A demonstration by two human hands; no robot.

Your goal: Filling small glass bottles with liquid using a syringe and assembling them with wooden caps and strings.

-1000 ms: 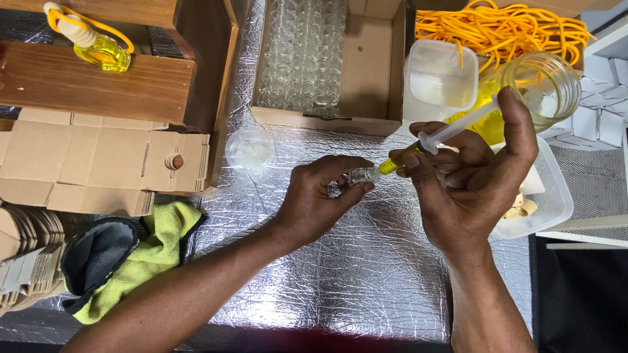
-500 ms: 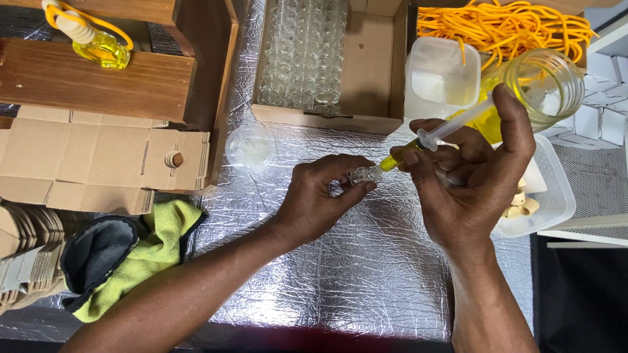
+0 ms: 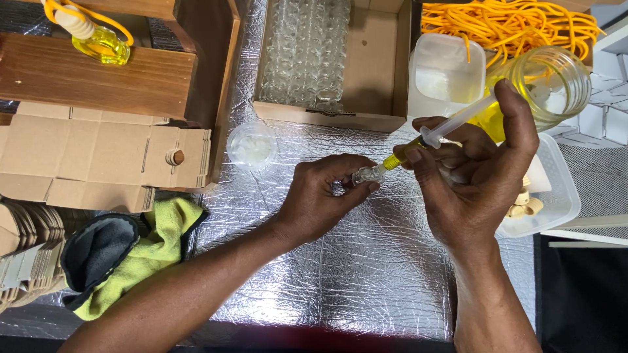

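Note:
My left hand (image 3: pixel 324 196) pinches a small clear glass bottle (image 3: pixel 366 174) above the silver foil surface. A plastic syringe (image 3: pixel 437 131) with yellow liquid in its barrel is gripped in my right hand (image 3: pixel 477 173), the thumb resting near the plunger end. The syringe tip points into the mouth of the small bottle. Just behind my right hand stands a glass jar (image 3: pixel 546 85) holding yellow liquid.
A cardboard box (image 3: pixel 366 72) of small clear bottles sits at the back, a white plastic tub (image 3: pixel 445 75) beside it, orange cords (image 3: pixel 510 23) behind. A clear tray (image 3: pixel 553 196) with corks lies right. Flat cartons (image 3: pixel 98 157), a yellow-green cloth (image 3: pixel 157 248) and a small lid (image 3: pixel 252 145) lie left.
The yellow column in the syringe barrel looks shorter and the plunger sits further in. Both hands stay in about the same place.

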